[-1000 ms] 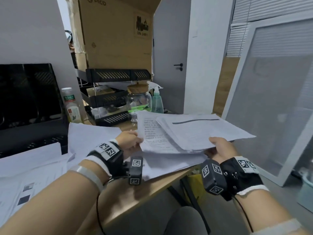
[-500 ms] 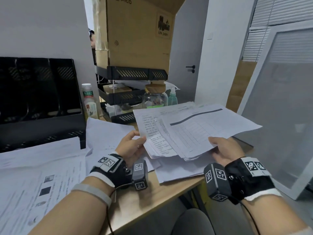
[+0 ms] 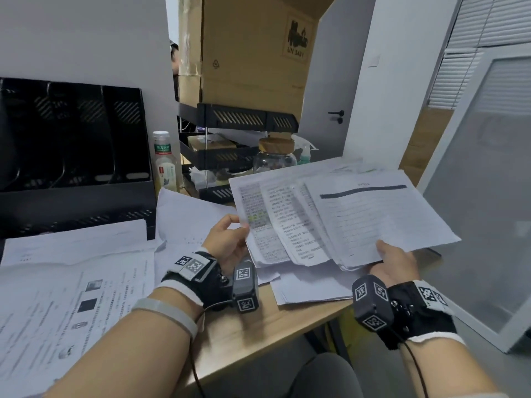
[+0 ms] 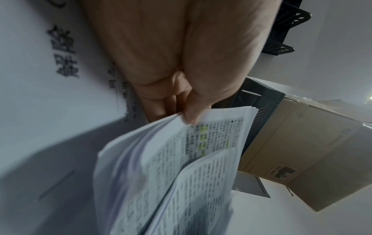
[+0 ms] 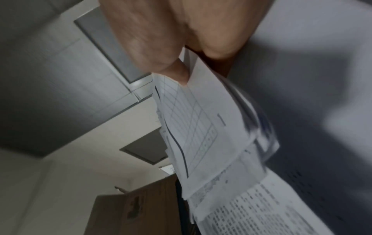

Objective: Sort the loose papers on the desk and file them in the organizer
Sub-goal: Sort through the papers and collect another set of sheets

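I hold a fanned stack of printed papers (image 3: 330, 216) above the desk's right corner. My left hand (image 3: 230, 239) pinches its left edge, thumb on a sheet with yellow highlights (image 4: 203, 139). My right hand (image 3: 393, 257) grips the near right corner, thumb on the top sheet, a ruled table with a dark bar (image 5: 193, 127). More loose papers (image 3: 71, 282) lie spread over the desk's left half, and a few (image 3: 310, 288) lie under the held stack. A black upright file organizer (image 3: 71, 145) stands at the back left, its slots dark.
A black tiered tray rack (image 3: 244, 122) stands behind the papers under a large cardboard box (image 3: 253, 53). A drink bottle (image 3: 165, 162), a cork-lidded glass jar (image 3: 274, 156) and a spray bottle (image 3: 304, 156) stand near it. A framed glass panel (image 3: 482, 196) leans at the right.
Both hands have tilted the stack up toward me, so its printed faces show more. The view has swung left, bringing in more of the black organizer and the spread papers.
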### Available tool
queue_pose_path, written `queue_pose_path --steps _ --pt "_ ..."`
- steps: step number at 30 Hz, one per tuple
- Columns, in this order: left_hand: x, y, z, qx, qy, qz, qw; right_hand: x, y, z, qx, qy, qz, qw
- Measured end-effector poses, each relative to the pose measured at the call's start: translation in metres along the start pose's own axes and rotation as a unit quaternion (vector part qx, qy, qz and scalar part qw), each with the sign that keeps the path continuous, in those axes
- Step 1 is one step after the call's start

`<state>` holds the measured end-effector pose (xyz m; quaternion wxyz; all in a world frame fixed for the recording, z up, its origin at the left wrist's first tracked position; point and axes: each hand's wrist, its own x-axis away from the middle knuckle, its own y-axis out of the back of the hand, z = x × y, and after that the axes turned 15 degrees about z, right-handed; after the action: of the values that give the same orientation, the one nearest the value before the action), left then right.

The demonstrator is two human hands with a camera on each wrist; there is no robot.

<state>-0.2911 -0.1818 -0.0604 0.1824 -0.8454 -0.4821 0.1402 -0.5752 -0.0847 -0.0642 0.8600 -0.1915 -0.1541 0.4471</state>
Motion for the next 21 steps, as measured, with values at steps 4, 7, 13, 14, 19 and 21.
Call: queue_pose_path --steps 4,7,13,14,19,21 --pt "-0.001 0.0 0.001 -0.005 0.012 0.008 1.0 -0.004 0.009 -0.001 -0.01 -0.023 -0.012 1.0" --pt "-0.001 -0.001 0.0 -0.009 0.021 0.014 1.0 0.006 -0.001 0.002 0.032 -0.022 0.006 0.999" --pt "0.0 -0.008 -0.001 -0.04 0.081 0.064 0.994 0.023 -0.032 -0.002 0.171 -0.061 0.045 0.982" --pt "0.0 -0.008 -0.002 -0.043 0.087 0.053 0.994 0.025 -0.035 -0.001 0.175 -0.075 0.06 0.98" --pt "0.002 -0.011 -0.005 0.004 0.091 0.009 0.996 0.02 -0.035 0.005 0.2 -0.096 0.053 0.974" --pt "0.0 -0.012 -0.006 0.047 0.108 0.004 0.993 0.021 -0.036 0.008 0.189 -0.113 0.063 0.973"
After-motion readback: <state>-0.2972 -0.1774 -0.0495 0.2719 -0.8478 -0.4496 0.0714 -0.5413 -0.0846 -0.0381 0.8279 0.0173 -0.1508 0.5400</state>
